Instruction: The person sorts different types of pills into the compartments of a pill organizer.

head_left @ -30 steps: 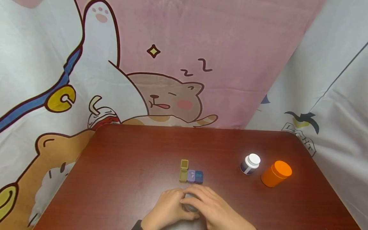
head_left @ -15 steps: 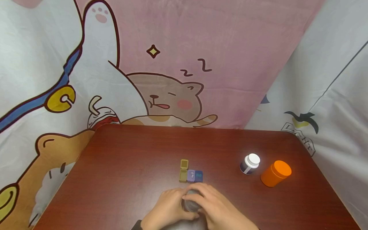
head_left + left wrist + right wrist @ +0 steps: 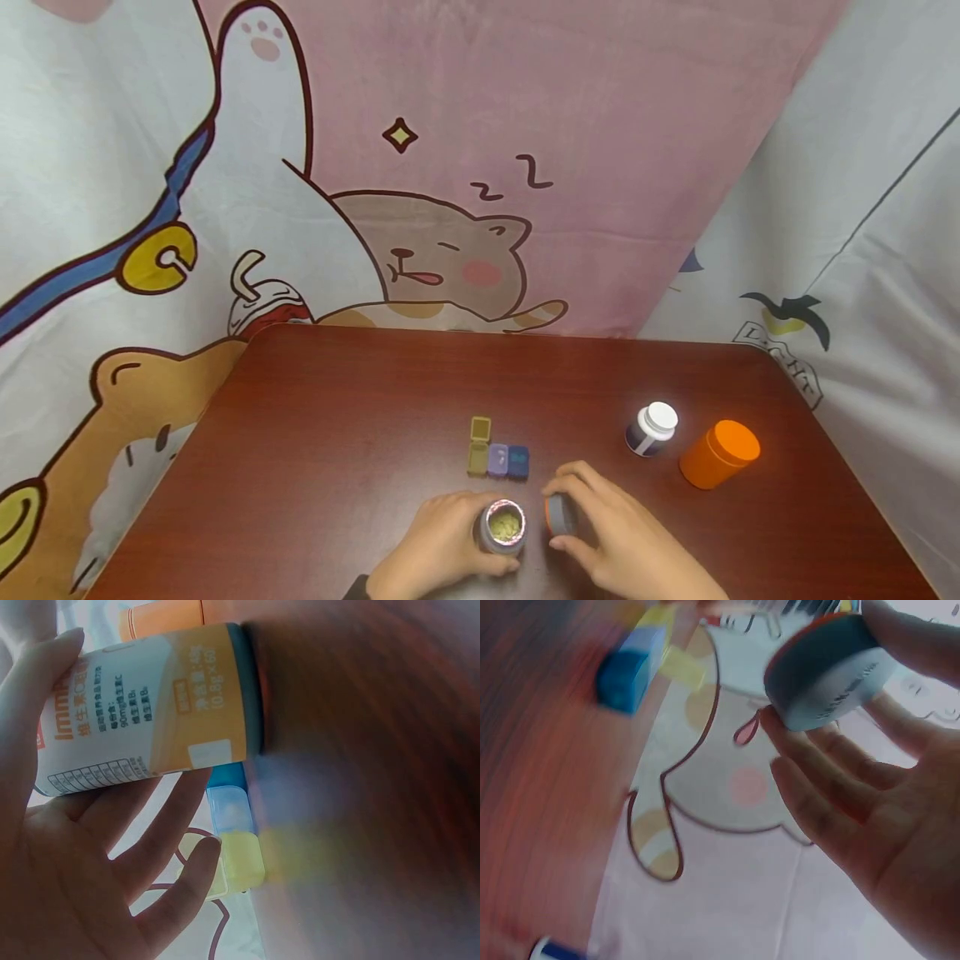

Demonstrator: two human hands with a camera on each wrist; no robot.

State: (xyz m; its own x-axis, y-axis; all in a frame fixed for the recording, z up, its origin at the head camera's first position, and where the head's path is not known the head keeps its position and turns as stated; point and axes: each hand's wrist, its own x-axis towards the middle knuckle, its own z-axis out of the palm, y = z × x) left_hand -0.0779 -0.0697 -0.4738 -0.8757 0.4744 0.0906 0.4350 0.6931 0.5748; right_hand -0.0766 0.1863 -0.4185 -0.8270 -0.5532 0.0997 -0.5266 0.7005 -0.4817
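My left hand [image 3: 446, 537] grips a supplement bottle [image 3: 150, 705] with a white and orange label, standing upright at the table's near side. Its mouth is uncovered, and yellowish tablets [image 3: 504, 525] show inside. To its right, my right hand [image 3: 611, 533] pinches the bottle's grey cap [image 3: 829, 671] by the rim, tilted on its side and apart from the bottle. Just beyond the hands lies a small pill box [image 3: 498, 460] with yellow, purple and blue compartments. The yellow lid [image 3: 481, 429] is flipped back; small white pieces show in the purple compartment.
Farther right on the brown table [image 3: 337, 417] stand a white-capped bottle [image 3: 652, 428] and an orange bottle [image 3: 720, 454], both capped. A cartoon-printed cloth [image 3: 600, 167] hangs behind the table and along its sides.
My right hand has lifted the grey cap off the bottle and moved it to the right, uncovering the tablets. The left hand has kept its hold in the same place.
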